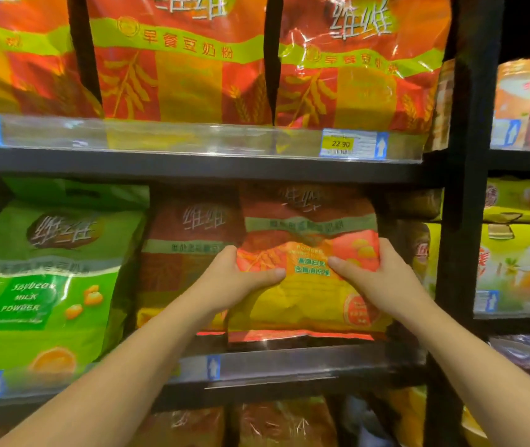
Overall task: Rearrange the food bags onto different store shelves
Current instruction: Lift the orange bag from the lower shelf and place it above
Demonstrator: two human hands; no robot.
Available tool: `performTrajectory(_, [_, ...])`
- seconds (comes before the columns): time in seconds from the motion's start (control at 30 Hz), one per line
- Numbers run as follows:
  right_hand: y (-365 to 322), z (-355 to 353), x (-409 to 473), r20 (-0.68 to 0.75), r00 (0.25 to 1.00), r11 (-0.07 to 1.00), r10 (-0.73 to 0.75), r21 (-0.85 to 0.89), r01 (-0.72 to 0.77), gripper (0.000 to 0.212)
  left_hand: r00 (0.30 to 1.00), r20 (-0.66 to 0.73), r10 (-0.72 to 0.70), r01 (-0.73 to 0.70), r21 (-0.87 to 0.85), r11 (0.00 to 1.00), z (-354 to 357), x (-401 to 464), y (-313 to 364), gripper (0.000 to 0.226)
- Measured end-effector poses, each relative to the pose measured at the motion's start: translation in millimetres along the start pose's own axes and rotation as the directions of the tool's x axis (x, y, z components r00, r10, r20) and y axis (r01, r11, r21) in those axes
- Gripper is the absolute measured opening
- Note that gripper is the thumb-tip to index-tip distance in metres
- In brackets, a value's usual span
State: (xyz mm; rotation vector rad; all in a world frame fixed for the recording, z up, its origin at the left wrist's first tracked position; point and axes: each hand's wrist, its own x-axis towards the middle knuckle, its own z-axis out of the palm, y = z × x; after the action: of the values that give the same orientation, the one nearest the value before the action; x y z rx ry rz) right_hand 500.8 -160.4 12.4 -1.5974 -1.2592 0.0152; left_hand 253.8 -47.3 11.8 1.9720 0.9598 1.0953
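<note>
- gripping an orange and yellow bag at mid-height, the left hand and right hand each had fingers pinching its crumpled front, thumbs forward.
- the bag stood at the right end of the middle shelf, just beside a darker orange bag, with a green bag further left.
- it stood upright, long axis vertical, printed face toward the person.
- judged step: either lifting it out or seating it; i could not tell which.
- next move called for clearing the upper shelf edge without snagging neighbours.
</note>
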Motion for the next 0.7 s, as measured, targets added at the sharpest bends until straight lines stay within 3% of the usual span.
performTrajectory(0.2, [22,24,27,-0.058,0.992,0.990,0.112,0.087,-0.107,0.070,0.992,0.030,-0.123,0.119,0.113,0.986,18,34,-10,0.058])
performTrajectory(0.43, [42,40,37,-0.014,0.988,0.974,0.154,0.167,-0.150,0.077,0.995,-0.004,-0.102,0.100,0.261,0.960,34,44,-22,0.057])
performTrajectory(0.7, [57,44,29,0.104,0.954,0.952,0.282,0.093,-0.291,0.080,0.980,0.149,-0.134,0.046,0.483,0.874,48,36,-24,0.057])
